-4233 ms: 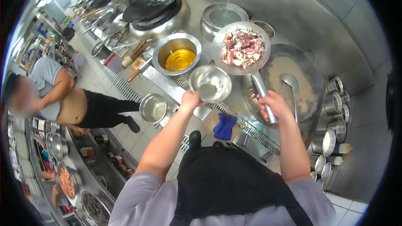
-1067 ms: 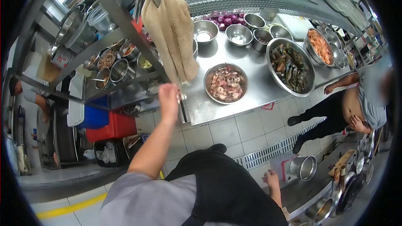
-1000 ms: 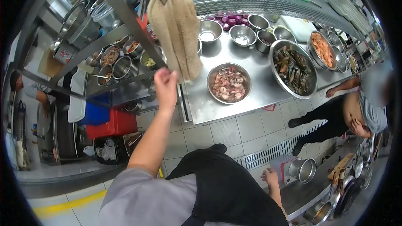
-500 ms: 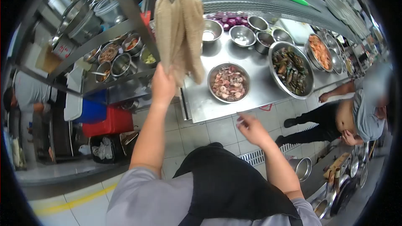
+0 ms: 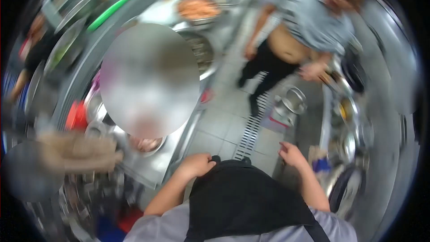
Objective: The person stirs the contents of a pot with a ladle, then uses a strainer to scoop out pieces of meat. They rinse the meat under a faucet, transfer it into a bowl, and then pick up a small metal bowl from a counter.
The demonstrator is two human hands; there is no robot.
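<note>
**Both hands low by the apron, view smeared**

Your left hand rests curled against the top edge of the black apron, holding nothing you can make out. Your right hand hangs open just beside the apron's other edge, over the tiled floor. A floor drain grate runs between the two steel counters. A co-worker in a grey shirt stands beyond it. The towel at left is blurred.
</note>
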